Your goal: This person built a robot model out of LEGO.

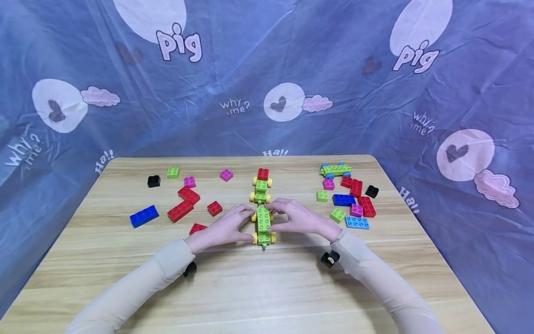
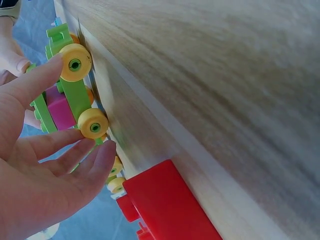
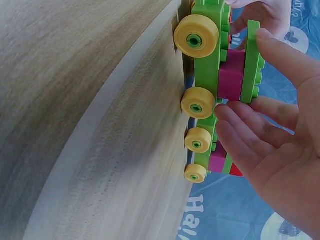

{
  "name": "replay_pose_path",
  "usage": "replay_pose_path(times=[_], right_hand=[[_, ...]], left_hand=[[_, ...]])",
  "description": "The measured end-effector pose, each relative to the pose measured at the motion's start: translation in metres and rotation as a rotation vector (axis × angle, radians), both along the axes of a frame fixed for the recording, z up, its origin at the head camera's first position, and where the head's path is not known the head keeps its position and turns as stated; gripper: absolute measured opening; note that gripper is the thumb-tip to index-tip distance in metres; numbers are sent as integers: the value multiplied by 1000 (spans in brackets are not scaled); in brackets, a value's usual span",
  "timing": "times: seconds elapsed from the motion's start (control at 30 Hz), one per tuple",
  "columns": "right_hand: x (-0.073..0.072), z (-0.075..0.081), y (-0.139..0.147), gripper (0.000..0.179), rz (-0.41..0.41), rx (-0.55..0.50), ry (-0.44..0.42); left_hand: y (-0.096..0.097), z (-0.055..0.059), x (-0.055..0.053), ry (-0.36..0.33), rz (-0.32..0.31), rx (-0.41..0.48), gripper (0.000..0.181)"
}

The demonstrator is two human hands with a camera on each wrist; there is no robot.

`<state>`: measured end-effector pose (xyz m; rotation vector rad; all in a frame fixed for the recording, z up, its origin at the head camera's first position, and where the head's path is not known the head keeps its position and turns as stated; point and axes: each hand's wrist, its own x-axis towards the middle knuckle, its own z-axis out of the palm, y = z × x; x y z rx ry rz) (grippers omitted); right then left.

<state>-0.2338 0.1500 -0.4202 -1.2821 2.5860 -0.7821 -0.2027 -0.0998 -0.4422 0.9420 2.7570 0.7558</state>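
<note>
A green toy-brick wagon (image 1: 264, 238) with yellow wheels stands mid-table. On its base sits a magenta brick (image 3: 231, 75), topped by a long green brick (image 1: 263, 219). My left hand (image 1: 225, 227) holds the wagon from the left, thumb at one yellow wheel (image 2: 84, 55) and fingers at the other. From the right, my right hand (image 1: 297, 217) grips the long green brick, its thumb at the near end and fingers at the far end. Directly ahead, in line, is a second wheeled wagon (image 1: 261, 186) carrying a red brick (image 1: 263, 174).
Left on the table lie a blue brick (image 1: 144, 216), several red bricks (image 1: 181, 211) and a black brick (image 1: 154, 181). To the right are another green wheeled base (image 1: 336, 169) with blue wheels, a dark blue brick (image 1: 344, 200) and a light blue brick (image 1: 357, 222). A printed blue cloth (image 1: 250, 130) hangs behind.
</note>
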Motion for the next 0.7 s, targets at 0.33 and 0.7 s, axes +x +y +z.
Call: replay_pose_path(times=[0.33,0.7], right_hand=[[-1,0,1,62,3,-1,-8],[-2,0,1,62,18,1,5]], left_hand=[[1,1,0,8,0,3,80],[0,-1,0,4,1,-10,81]])
